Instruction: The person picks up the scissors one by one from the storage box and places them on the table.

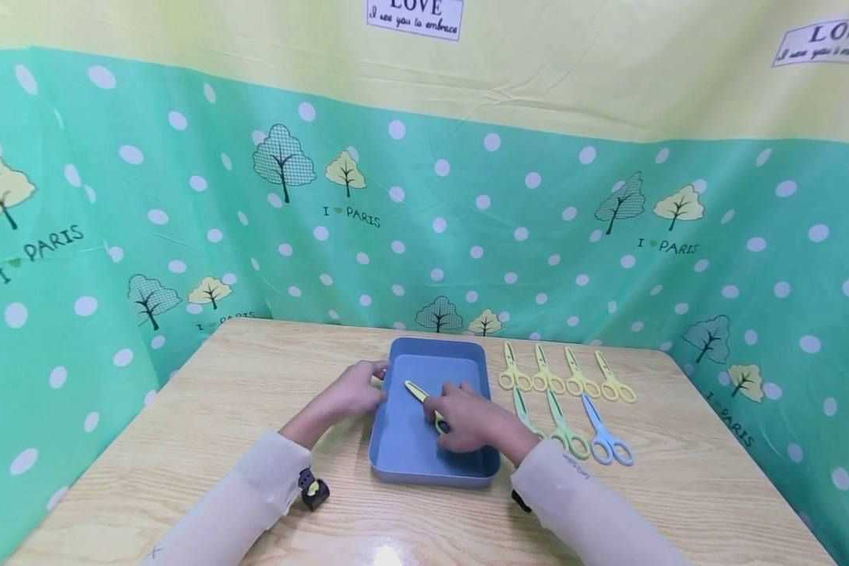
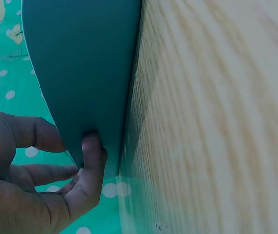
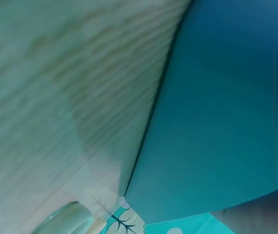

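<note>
A blue-grey rectangular tray (image 1: 435,477) stands on the table. My left hand (image 1: 354,393) pinches its left wall. In the left wrist view the thumb (image 2: 94,156) presses the outer side of the tray (image 2: 85,63), with the other fingers at the rim. Inside the tray, my right hand (image 1: 467,418) holds a pair of yellow scissors (image 1: 416,391) by the handles, blades pointing to the far left. The fingers partly cover the handles. The right wrist view shows mostly the tray's outer wall (image 3: 217,126); only a strip of the hand (image 3: 261,212) appears beyond the rim.
Right of the tray, several yellow scissors (image 1: 575,377) lie in a back row. In front of them are two green scissors (image 1: 566,432) and one blue pair (image 1: 604,440). A patterned curtain (image 1: 439,236) hangs behind the wooden table (image 1: 255,393).
</note>
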Available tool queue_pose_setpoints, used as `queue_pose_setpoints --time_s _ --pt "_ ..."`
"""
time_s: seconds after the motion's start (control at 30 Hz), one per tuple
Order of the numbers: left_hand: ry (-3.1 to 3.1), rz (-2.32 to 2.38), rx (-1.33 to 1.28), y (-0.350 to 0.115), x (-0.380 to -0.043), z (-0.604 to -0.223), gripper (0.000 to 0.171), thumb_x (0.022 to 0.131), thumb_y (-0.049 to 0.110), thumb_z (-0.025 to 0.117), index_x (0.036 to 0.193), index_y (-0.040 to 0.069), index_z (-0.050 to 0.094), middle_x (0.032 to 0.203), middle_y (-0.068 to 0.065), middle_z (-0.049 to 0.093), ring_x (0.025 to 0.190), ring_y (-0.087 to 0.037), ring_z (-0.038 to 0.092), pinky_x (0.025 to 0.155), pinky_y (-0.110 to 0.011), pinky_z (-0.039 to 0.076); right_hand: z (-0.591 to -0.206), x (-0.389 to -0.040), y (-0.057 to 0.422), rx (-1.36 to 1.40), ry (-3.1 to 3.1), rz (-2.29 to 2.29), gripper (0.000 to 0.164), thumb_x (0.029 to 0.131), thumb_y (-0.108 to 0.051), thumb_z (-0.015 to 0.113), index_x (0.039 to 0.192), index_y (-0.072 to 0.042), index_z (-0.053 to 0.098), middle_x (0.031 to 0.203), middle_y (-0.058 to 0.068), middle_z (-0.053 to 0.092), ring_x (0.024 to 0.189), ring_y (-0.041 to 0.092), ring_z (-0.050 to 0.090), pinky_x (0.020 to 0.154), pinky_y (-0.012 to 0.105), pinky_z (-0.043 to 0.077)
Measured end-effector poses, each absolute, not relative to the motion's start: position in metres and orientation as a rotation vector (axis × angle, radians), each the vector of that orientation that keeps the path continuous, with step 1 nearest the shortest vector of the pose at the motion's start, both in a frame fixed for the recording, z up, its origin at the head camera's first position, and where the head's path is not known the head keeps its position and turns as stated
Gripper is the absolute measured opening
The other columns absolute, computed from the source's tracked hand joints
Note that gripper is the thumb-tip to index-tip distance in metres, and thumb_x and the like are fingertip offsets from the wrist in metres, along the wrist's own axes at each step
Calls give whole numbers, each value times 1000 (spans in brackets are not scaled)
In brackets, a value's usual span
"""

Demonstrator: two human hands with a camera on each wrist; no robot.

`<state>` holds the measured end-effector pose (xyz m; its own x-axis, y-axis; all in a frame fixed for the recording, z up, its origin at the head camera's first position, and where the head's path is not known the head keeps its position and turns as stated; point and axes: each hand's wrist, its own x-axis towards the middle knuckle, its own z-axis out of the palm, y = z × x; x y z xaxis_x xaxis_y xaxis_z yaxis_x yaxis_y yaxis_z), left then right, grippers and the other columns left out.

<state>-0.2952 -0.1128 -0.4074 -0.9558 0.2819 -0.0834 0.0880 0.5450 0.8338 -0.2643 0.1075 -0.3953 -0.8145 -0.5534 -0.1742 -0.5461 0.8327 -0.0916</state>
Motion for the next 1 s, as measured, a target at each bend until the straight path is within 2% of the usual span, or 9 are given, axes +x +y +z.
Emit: queue_pose_setpoints --time_s 0.33,0.53,0.77,1.0 --pt "2560 1380 320 -113 -295 -409 66 77 -7 53 142 0 40 121 -20 52 63 -19 55 55 -30 49 -398 -267 104 -888 2848 36 27 74 -43 75 95 -33 60 94 -2 45 85 24 39 67 37 38" --pt "2564 1375 324 -113 -295 -409 66 77 -7 53 142 1 41 120 -20 52 68 -20 57 56 -30 49 -396 -266 103 -898 2856 54 27 73 -45 76 90 -33 58 91 -3 44 83 24 38 65 36 34" --pt "2565 1374 319 -113 -296 -409 67 76 -9 52 142 1 42 120 -20 53 60 -18 54 53 -29 48 -393 -266 108 -877 2925 51 30 70 -43 76 92 -31 59 90 -1 44 85 26 37 66 37 33" --pt "2571 1383 322 -113 -296 -408 68 75 -9 53 141 -1 41 121 -20 54 63 -20 57 54 -31 50 -386 -263 117 -853 3025 10 29 69 -40 75 88 -29 57 89 1 42 83 28 36 64 36 33"
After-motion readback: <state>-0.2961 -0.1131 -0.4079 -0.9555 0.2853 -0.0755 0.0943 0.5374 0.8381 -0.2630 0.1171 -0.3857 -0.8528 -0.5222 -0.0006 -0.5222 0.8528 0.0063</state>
